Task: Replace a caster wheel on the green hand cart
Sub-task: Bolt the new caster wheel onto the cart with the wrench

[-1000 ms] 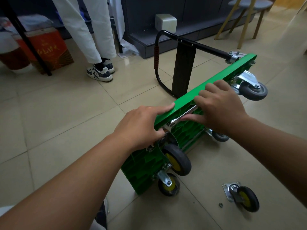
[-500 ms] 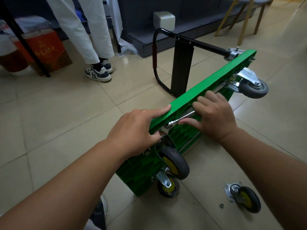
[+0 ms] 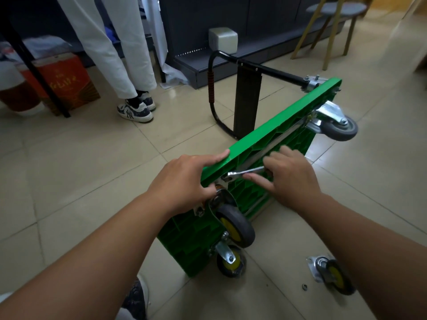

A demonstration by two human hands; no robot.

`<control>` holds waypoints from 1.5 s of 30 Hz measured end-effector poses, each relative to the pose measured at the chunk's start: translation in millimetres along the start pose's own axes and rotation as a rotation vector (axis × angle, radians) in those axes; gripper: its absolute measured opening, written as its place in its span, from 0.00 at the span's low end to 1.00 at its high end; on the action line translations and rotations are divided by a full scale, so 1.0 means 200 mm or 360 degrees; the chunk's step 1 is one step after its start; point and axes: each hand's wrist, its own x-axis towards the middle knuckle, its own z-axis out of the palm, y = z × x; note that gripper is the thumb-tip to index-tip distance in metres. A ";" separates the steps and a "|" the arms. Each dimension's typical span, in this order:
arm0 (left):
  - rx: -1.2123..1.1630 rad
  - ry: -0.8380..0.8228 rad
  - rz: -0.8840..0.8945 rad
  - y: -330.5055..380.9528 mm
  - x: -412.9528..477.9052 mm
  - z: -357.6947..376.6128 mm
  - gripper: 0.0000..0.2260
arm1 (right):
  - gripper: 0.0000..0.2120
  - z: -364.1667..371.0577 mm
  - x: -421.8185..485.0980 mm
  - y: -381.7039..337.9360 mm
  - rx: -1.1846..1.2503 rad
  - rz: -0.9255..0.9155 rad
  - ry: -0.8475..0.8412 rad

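The green hand cart (image 3: pixel 272 135) stands on its long edge on the tiled floor, its ribbed underside facing right. My left hand (image 3: pixel 184 181) grips the near top corner of the deck, index finger along the edge and thumb by the caster's mounting plate. My right hand (image 3: pixel 288 179) holds a silver wrench (image 3: pixel 245 173) whose head sits at the top of the yellow-hubbed caster wheel (image 3: pixel 235 225). A second yellow-hubbed caster (image 3: pixel 230 262) is mounted below it. A loose caster (image 3: pixel 332 274) lies on the floor at lower right, with a small washer (image 3: pixel 304 286) beside it.
A grey caster (image 3: pixel 337 127) sticks out at the cart's far end. The black folding handle (image 3: pixel 247 98) props the cart from behind. A person in white trousers and sneakers (image 3: pixel 136 109) stands at the back left beside a red box (image 3: pixel 62 84). A stool (image 3: pixel 332 24) stands at back right.
My right hand has swung the wrench handle down and toward me, so the tool now lies flatter across the cart's underside. My left hand keeps its hold on the corner.
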 end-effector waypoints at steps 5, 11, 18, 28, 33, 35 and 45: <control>-0.0038 -0.0008 0.0007 -0.02 0.00 0.00 0.35 | 0.29 -0.05 -0.16 0.04 -0.0274 0.0006 -0.0243; -0.0034 -0.0001 0.0023 0.00 -0.02 0.00 0.34 | 0.27 -0.35 0.01 0.13 -0.0575 -0.0521 -0.0229; -0.0044 0.0034 0.0018 0.00 -0.02 0.01 0.35 | 0.28 -0.63 0.35 -0.10 -0.1041 -0.0916 -0.0404; -0.0074 0.0028 0.0003 0.00 -0.01 -0.01 0.35 | 0.29 -0.64 0.42 -0.18 -0.1055 -0.1015 -0.0414; -0.0074 0.0034 0.0032 0.01 -0.02 -0.02 0.34 | 0.31 -0.71 0.45 -0.18 -0.1093 -0.1138 -0.0563; -0.0067 0.0037 0.0029 0.01 -0.02 -0.02 0.34 | 0.32 -0.72 0.45 -0.17 -0.1111 -0.1153 -0.0592; -0.0068 0.0057 0.0032 0.00 -0.02 -0.01 0.34 | 0.24 -0.55 0.45 -0.19 -0.1117 -0.1140 -0.0366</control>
